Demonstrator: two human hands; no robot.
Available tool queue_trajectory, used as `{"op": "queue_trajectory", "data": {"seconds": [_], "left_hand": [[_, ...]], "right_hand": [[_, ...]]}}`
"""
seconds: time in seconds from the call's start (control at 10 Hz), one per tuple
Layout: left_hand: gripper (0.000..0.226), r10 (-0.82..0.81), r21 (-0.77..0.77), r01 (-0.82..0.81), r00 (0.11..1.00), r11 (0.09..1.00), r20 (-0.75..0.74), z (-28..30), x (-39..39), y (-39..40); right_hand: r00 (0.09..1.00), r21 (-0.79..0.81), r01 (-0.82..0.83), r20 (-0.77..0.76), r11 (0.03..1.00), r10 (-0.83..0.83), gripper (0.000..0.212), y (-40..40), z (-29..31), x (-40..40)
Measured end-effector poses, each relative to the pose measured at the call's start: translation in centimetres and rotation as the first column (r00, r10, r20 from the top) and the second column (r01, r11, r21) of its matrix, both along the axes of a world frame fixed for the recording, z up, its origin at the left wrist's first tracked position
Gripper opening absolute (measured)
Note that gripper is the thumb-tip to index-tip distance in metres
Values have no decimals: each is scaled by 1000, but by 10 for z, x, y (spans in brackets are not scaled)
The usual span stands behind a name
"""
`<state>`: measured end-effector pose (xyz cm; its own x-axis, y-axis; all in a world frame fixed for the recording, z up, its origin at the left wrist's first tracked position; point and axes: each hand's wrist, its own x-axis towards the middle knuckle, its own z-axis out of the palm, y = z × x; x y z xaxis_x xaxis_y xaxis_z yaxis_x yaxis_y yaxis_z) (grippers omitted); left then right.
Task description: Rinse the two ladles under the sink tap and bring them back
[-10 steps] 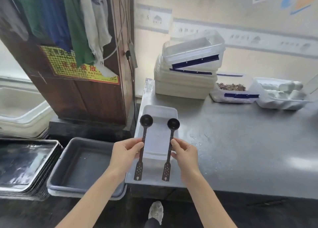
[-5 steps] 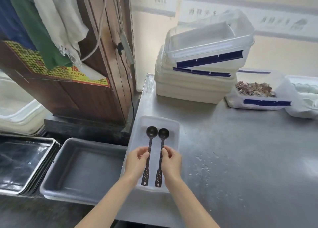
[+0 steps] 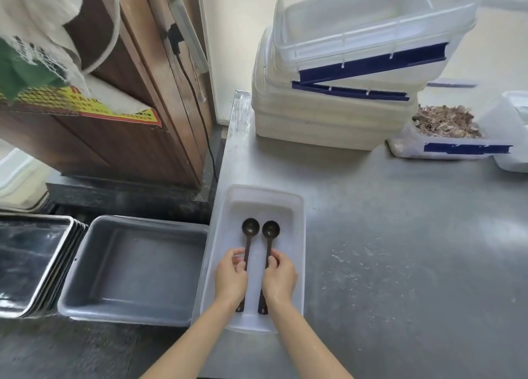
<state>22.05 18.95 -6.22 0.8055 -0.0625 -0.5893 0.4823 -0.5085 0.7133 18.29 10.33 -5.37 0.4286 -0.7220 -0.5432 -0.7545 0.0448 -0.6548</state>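
Observation:
Two dark ladles lie side by side inside a shallow white tray [image 3: 297, 235] at the left edge of the steel table. My left hand [image 3: 230, 275] pinches the handle of the left ladle [image 3: 250, 227]. The right ladle [image 3: 270, 230] has its handle pinched by my right hand [image 3: 280, 278]. Both bowls point away from me, and the handle ends show below my hands. Whether the ladles rest on the tray floor or hover just over it is unclear.
A stack of white bins [image 3: 343, 93] with blue strips stands at the back of the steel table [image 3: 400, 250]. A bin of brown scraps [image 3: 445, 133] sits to its right. Left of the table are a grey tub [image 3: 134, 270], stacked metal trays [image 3: 31, 261] and a wooden cabinet [image 3: 128, 121].
Both hands have brought the two ladles closer together and lowered them into the white tray. The view has moved in over the table.

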Motion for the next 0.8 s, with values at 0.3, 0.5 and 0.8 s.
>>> {"op": "queue_trajectory", "data": {"seconds": [0.3, 0.5, 0.8], "left_hand": [[22, -40, 145, 23, 992, 989, 119, -3, -4, -1], [29, -103, 192, 71, 981, 979, 163, 8, -6, 0], [43, -372, 176, 330, 767, 927, 522, 77, -2, 8]], "right_hand": [[1000, -30, -9, 8, 1000, 9, 31, -2, -3, -1], [994, -102, -100, 31, 990, 103, 35, -2, 21, -2], [860, -505, -242, 283, 828, 425, 35, -51, 103, -2]]}}
